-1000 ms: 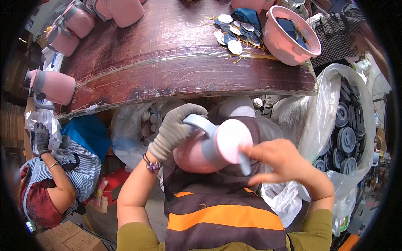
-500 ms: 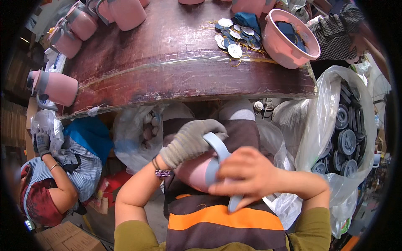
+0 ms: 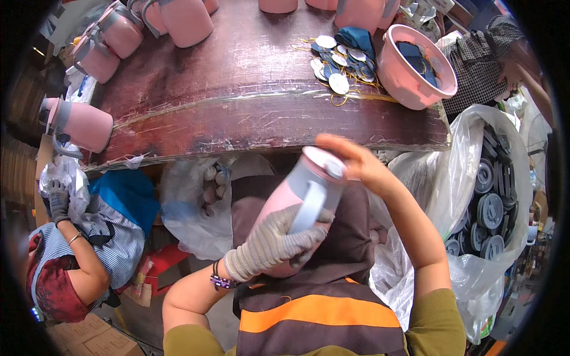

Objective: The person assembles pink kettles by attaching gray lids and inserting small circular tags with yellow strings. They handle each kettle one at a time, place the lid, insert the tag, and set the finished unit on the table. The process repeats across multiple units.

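Note:
Tilted over my lap is a pink jug (image 3: 279,204) with a grey collar, a pale grey handle and a whitish top, its upper end leaning right and away from me. My left hand (image 3: 279,240), in a grey knitted glove, is wrapped round the jug's body and handle. Bare and slightly blurred, my right hand (image 3: 356,163) grips the far right side of the jug's top, its fingers curving behind the rim. The jug's lower end is partly hidden by the glove.
A dark red table (image 3: 249,113) carries more pink jugs (image 3: 185,21), round white tags (image 3: 338,83) with yellow strings, and a pink tub (image 3: 415,89). Grey lids (image 3: 491,210) fill a plastic bag at right. Co-workers sit left, with a gloved hand (image 3: 58,202), and stand far right.
The jug has swung so its top points up and away instead of toward the right. My left hand shifted from the handle's top to the body; my right hand rose to the jug's top.

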Demonstrator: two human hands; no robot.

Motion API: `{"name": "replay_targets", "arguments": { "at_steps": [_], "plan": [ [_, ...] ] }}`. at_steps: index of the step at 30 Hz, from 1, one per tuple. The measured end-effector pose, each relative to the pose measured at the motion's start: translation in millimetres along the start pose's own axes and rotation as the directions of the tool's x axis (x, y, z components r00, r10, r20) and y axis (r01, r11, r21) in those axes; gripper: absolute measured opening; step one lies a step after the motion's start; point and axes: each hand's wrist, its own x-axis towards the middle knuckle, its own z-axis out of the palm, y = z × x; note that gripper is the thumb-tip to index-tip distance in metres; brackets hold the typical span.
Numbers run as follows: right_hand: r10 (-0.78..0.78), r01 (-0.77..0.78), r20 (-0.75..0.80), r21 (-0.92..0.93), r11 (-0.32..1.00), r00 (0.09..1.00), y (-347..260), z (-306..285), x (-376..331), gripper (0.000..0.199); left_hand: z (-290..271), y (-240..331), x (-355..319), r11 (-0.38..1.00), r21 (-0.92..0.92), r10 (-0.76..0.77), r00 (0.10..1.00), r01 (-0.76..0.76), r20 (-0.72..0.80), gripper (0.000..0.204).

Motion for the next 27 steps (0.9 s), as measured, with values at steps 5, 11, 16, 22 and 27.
{"name": "replay_targets", "arguments": {
  "at_steps": [5, 11, 16, 22, 27],
  "plan": [
    [-0.585, -0.39, -0.56, -0.828, 0.402, 0.586, 51, -52, 96, 0.054, -4, -24, 15, 0.986, -0.087, 0.128, 0.98, -0.142, -0.152, 0.031],
    [-0.617, -0.336, -0.607, -0.793, 0.508, 0.5, 76, -79, 95, 0.018, -13, -41, 26, 0.968, -0.041, 0.238, 0.954, -0.249, -0.181, 0.031],
    [0.02, -0.189, -0.54, -0.26, 0.947, 0.841, -2, 10, 7, 0.021, -27, -35, 25, 0.933, -0.196, 0.214, 0.904, -0.301, -0.369, 0.034],
    [0.201, -0.223, -0.109, -0.249, 0.942, 0.973, -11, 75, -53, 0.025, -43, -34, 24, 0.837, 0.457, 0.416, 0.892, -0.301, -0.175, 0.034],
    [0.135, -0.17, -0.162, -0.224, 0.96, 0.977, -20, 85, -50, 0.02, -48, -35, 19, 0.741, 0.605, 0.506, 0.834, -0.291, -0.219, 0.019]
  ]
}}
